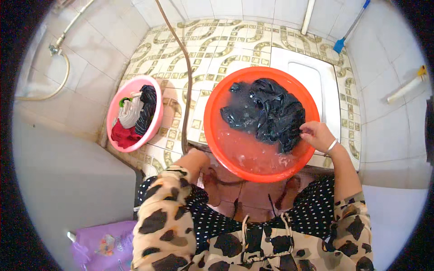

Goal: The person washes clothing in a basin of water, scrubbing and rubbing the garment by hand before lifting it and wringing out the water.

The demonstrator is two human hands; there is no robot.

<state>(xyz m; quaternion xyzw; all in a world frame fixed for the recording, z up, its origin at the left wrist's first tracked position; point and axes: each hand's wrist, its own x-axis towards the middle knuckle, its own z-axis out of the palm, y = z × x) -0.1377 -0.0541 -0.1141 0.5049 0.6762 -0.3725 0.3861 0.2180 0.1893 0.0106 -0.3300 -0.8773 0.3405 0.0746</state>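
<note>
A wide orange-red plastic basin (213, 142) stands before me, holding cloudy water and a soaked dark garment (271, 108). The garment lies bunched towards the far and right sides, partly under water. My right hand (318, 136), with a pale bracelet at the wrist, is over the basin's right rim. Its bent fingertips and thumb meet the garment's edge; whether they grip it is unclear. My left hand (199, 162) is low beside the basin's near left side, next to my knee. Its fingers are hidden or blurred, so anything in them cannot be made out.
A pink basin (158, 127) with red, white and dark striped clothes stands left. A brown hose (188, 74) crosses the patterned tile floor. Behind the orange basin is a white squat pan (330, 88). A blue brush-like tool (339, 45) leans far right; a purple pouch (101, 244) lies lower left.
</note>
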